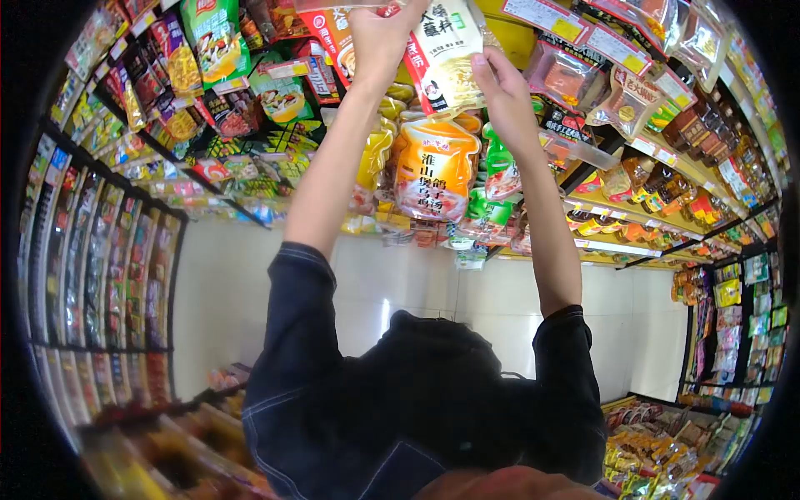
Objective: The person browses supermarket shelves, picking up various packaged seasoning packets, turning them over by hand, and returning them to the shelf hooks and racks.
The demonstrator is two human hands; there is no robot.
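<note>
A white-and-red hot pot dipping sauce packet [452,62] is held up at the top middle, its front facing me. My right hand [507,93] grips its right edge, the thumb lying on the front and the other fingers mostly hidden behind. At the packet's upper left, my left hand [382,37] is closed on its edge, partly cut off by the frame. Just below the packet hangs an orange-and-white soup seasoning bag [437,169]. A red-orange packet [332,37] shows left of my left hand.
Green bags [215,42] and other packets fill the shelf at upper left. On the right, shelves hold bottles [662,187] and a clear-fronted packet [627,100]. More stocked shelves [104,275] stand at far left. Pale floor tiles [225,283] lie below.
</note>
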